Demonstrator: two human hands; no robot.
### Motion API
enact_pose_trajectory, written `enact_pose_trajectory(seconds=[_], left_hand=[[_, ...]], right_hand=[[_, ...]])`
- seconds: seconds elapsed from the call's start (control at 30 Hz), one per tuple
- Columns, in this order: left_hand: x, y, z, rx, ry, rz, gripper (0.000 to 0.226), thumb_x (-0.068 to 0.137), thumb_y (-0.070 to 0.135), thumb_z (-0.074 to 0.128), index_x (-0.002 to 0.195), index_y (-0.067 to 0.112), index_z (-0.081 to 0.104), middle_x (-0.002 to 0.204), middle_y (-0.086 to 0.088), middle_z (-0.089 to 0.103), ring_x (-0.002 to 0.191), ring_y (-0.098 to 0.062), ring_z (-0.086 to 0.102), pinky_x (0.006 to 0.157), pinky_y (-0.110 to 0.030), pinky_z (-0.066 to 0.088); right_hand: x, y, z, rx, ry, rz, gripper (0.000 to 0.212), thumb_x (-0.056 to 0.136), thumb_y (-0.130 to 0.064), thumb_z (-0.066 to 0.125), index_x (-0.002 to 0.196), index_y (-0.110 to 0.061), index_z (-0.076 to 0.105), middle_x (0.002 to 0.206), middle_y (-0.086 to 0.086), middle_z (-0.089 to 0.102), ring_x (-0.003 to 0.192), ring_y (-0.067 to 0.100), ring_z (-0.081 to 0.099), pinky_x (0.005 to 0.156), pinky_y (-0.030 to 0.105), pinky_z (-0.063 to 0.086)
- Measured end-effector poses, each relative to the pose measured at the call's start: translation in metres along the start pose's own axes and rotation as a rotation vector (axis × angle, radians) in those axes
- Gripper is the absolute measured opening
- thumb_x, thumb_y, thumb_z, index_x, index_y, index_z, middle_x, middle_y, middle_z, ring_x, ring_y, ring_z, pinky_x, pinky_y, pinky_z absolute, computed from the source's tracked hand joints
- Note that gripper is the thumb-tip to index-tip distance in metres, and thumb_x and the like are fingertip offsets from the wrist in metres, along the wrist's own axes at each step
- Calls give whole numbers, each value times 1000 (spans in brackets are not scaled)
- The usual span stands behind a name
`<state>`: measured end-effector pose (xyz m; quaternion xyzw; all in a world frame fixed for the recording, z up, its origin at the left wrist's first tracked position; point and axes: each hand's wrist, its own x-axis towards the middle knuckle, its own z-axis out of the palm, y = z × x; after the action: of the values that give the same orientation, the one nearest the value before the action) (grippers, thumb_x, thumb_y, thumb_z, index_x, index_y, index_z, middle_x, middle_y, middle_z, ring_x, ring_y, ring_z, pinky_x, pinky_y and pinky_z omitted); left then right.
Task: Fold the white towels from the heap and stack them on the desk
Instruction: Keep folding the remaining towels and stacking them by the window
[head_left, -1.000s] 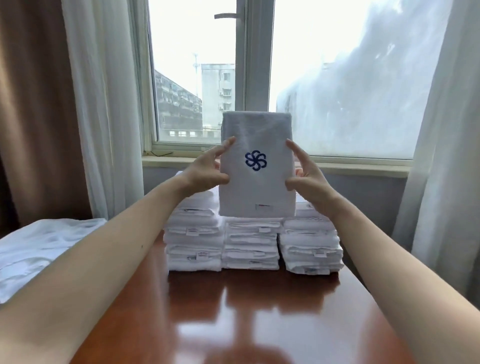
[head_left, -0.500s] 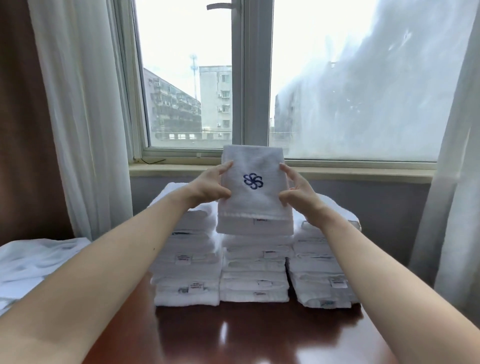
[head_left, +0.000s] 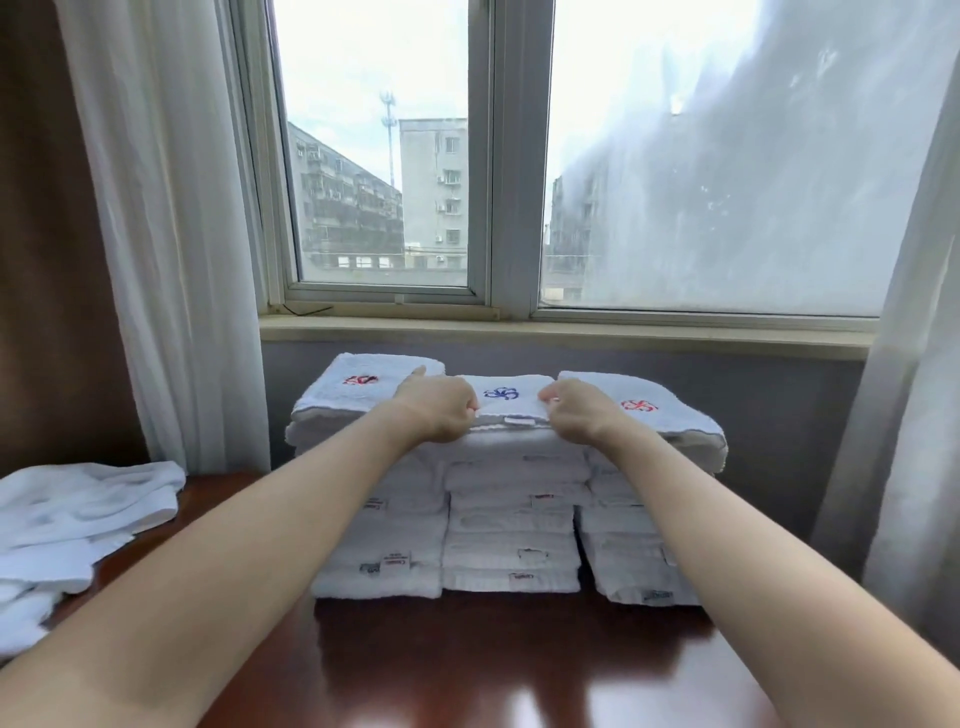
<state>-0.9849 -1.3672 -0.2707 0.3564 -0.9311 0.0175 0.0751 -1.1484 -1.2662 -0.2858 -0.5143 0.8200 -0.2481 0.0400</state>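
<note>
A folded white towel with a blue flower emblem (head_left: 511, 399) lies flat on top of the middle stack (head_left: 511, 525). My left hand (head_left: 439, 408) pinches its left edge and my right hand (head_left: 574, 408) pinches its right edge. Three stacks of folded white towels stand side by side at the far end of the desk (head_left: 493, 670). The left stack (head_left: 384, 540) and the right stack (head_left: 639, 561) each carry a top towel with a red emblem. A heap of unfolded white towels (head_left: 72, 525) lies at the left of the desk.
Behind the stacks are a grey wall, a window sill (head_left: 561, 332) and a window. Sheer white curtains hang at the left (head_left: 171, 234) and at the right (head_left: 919, 389). The glossy brown desk surface stretches in front of the stacks.
Both hands have lowered the blue-emblem towel from upright in front of the window and tipped it flat onto the middle stack. The camera has moved closer to the stacks.
</note>
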Motion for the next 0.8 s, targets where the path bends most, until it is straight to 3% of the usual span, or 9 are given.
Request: enact_pose_trajectory(seconds=[0.07, 0.1, 0.17, 0.23, 0.33, 0.47, 0.57, 0.67, 0.8], left_hand=[[-9, 2, -1, -17, 23, 14, 32, 97, 18, 36, 67, 19, 47, 75, 2, 57, 119, -22, 54, 122, -45, 7], [-15, 3, -2, -44, 45, 17, 32, 98, 21, 36, 74, 20, 57, 82, 1, 63, 118, -22, 55, 122, -45, 6], [-30, 3, -4, -100, 114, 15, 32, 99, 27, 40, 114, 27, 68, 120, 0, 67, 128, -20, 50, 122, -41, 8], [-48, -2, -7, -168, 211, 16, 41, 97, 29, 46, 137, 28, 56, 140, 3, 57, 135, -21, 44, 119, -39, 21], [-80, -22, -13, -285, 314, 16, 46, 91, 29, 52, 137, 28, 55, 141, 6, 56, 131, -16, 48, 108, -37, 39], [-131, -55, -18, -285, 347, -9, 43, 91, 30, 57, 134, 27, 59, 137, 8, 57, 129, -10, 49, 104, -32, 42], [-173, -83, -13, -264, 351, -83, 43, 88, 27, 58, 131, 30, 60, 135, 8, 57, 122, -11, 52, 91, -26, 42], [-215, -118, -4, -246, 299, -194, 44, 87, 28, 59, 131, 32, 59, 134, 8, 58, 121, -11, 54, 94, -29, 46], [-264, -166, 10, -207, 235, -336, 46, 88, 29, 58, 134, 32, 56, 133, 9, 57, 115, -11, 56, 86, -25, 44]], right_hand=[[-7, -4, -3, -22, 49, -8, 34, 95, -8, 38, 104, -20, 68, 128, 6, 61, 125, 27, 53, 99, 35, 43], [-11, -7, -5, -33, 88, -22, 37, 97, -13, 39, 123, -22, 64, 138, 2, 57, 129, 24, 50, 102, 34, 41], [-21, -16, -7, -59, 151, -100, 40, 98, -20, 43, 134, -24, 57, 142, -2, 55, 131, 20, 48, 102, 33, 41], [-32, -29, -8, -60, 172, -198, 39, 96, -22, 48, 133, -25, 59, 138, -2, 58, 128, 19, 51, 101, 34, 43], [-49, -57, -7, -50, 101, -331, 37, 93, -23, 54, 129, -27, 62, 133, -6, 62, 124, 14, 55, 103, 33, 43], [-68, -106, 4, -81, -12, -499, 38, 91, -22, 60, 128, -27, 63, 130, -7, 64, 120, 13, 57, 97, 25, 43], [-79, -143, 20, -140, -101, -593, 39, 91, -22, 62, 129, -25, 62, 130, -5, 63, 120, 14, 57, 91, 23, 41], [-92, -180, 44, -185, -138, -666, 38, 90, -23, 61, 128, -26, 63, 127, -5, 63, 118, 15, 56, 89, 23, 42], [-106, -225, 81, -201, -217, -727, 34, 90, -27, 60, 124, -27, 65, 120, -5, 66, 109, 20, 60, 89, 35, 51]])
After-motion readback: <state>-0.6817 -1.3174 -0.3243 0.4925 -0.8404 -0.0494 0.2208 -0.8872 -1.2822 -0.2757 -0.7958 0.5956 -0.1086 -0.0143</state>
